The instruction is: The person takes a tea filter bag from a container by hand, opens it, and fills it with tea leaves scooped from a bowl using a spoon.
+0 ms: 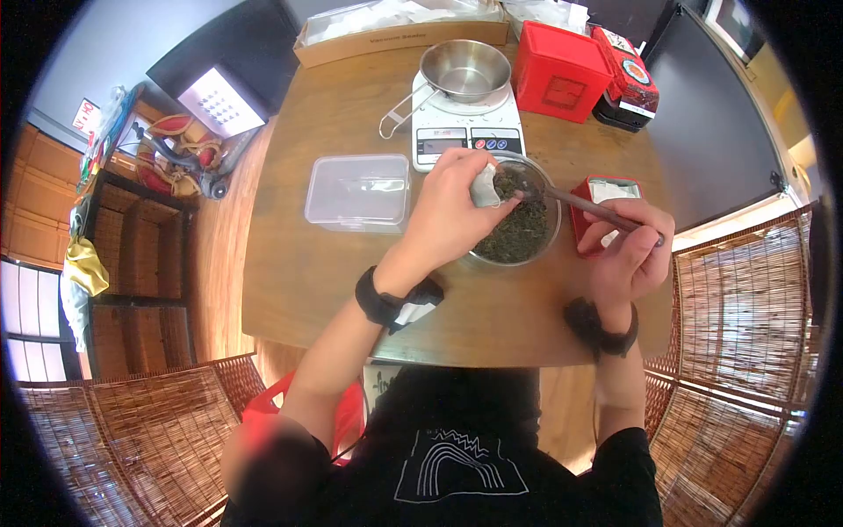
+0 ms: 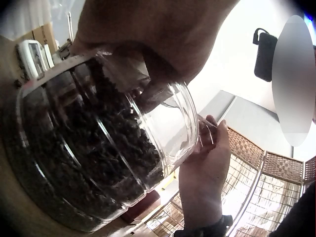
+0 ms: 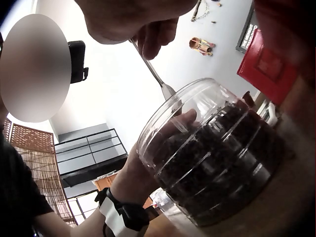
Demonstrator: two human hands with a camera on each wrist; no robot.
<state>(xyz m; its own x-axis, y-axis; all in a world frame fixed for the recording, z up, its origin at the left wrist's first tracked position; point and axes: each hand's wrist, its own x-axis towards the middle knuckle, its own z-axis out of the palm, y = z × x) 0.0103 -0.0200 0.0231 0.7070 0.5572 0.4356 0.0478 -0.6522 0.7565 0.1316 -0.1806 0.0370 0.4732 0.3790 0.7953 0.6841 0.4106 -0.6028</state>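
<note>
A clear ribbed plastic jar (image 2: pixel 177 118) stands on the table, filled high with dark dried leaves (image 1: pixel 514 239) that look like loose tea. Over its mouth my left hand (image 1: pixel 452 206) pinches a small white pouch (image 1: pixel 485 186), its opening turned toward the right. My right hand (image 1: pixel 634 246) grips the long handle of a metal spoon (image 1: pixel 597 211) from the right side. The spoon's tip, with dark leaves at it, reaches over the jar close to the pouch's opening. In the right wrist view the spoon (image 3: pixel 168 90) crosses the jar's rim.
Behind the jar is a white kitchen scale (image 1: pixel 428 158) bearing a steel pan (image 1: pixel 465 75). A translucent plastic box (image 1: pixel 356 193) lies left. Under the right hand sits a small red box (image 1: pixel 581 191) with white contents. A larger red box (image 1: pixel 562 70) and a cardboard carton (image 1: pixel 399 39) stand at the back.
</note>
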